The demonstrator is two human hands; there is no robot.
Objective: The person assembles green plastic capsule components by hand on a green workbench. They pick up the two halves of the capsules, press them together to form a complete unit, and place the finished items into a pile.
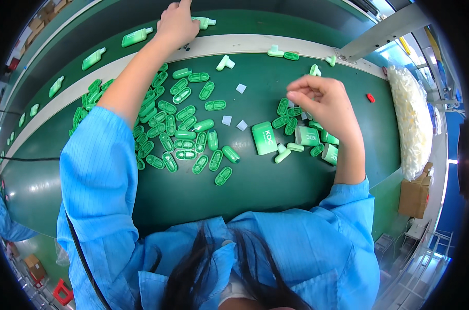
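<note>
My left hand is stretched over the belt at the far side, its fingers apart. Right beside it lies a pale green device with a mouthpiece, partly behind the hand. Over the right part of the green table hovers my right hand, fingers loosely bent, a gap between thumb and fingertips, and nothing visible in it. Beneath and around that hand are green oval caps, a light green casing and a green flat casing. Many green oval trays are spread under and beside my left forearm.
A white rail divides the table from the belt, where more green devices lie in a row. Small white squares and pale mouthpieces lie scattered. A bag of white parts rests at the right edge.
</note>
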